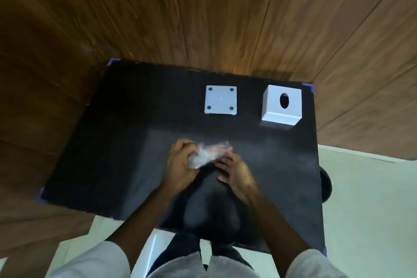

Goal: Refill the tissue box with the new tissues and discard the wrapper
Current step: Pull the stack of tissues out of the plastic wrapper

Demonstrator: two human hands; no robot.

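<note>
my left hand [180, 165] and right hand [234, 171] both pinch the crumpled wrapper [208, 153] mid-frame; tissue box [282, 106] upper right on counter [112, 142].

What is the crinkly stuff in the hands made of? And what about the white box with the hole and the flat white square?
The crinkly wrapper looks like thin clear plastic film: see-through, shiny, crumpled, with red print, though blurred. The white box and the flat square look like smooth matte plastic, with crisp edges and an even colour; painted wood or metal can't be ruled out. The square's four dark dots look like rubber feet.
</note>
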